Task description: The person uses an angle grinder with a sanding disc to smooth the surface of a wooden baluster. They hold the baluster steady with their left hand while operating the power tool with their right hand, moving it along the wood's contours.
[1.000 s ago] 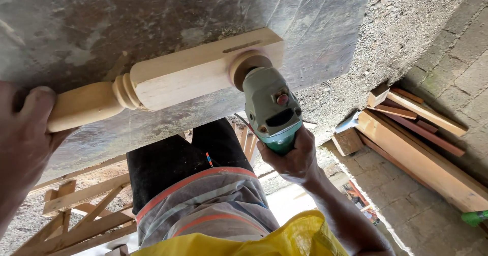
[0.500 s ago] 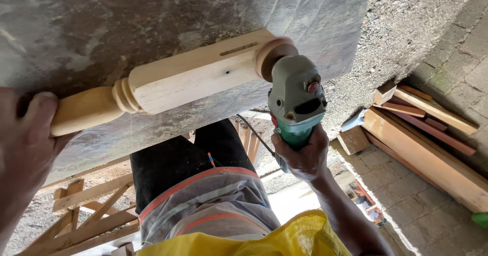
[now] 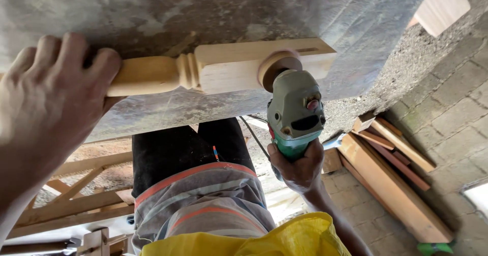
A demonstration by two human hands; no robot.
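Observation:
A pale turned wooden leg lies across a grey worn worktop. Its round turned part is on the left and its square slotted end on the right. My left hand is closed around the round part. My right hand grips the handle of a green angle grinder. The grinder's sanding disc presses against the near face of the square end.
Long wooden planks and short offcuts lie on the paved floor at right. A wooden trestle frame stands under the worktop at left. A pale board end shows at top right. The grinder's cord hangs under the table edge.
The view has shifted, so the leg now sits further right and more level. My left hand is more in view on the round part. The disc sits a little back from the leg's end.

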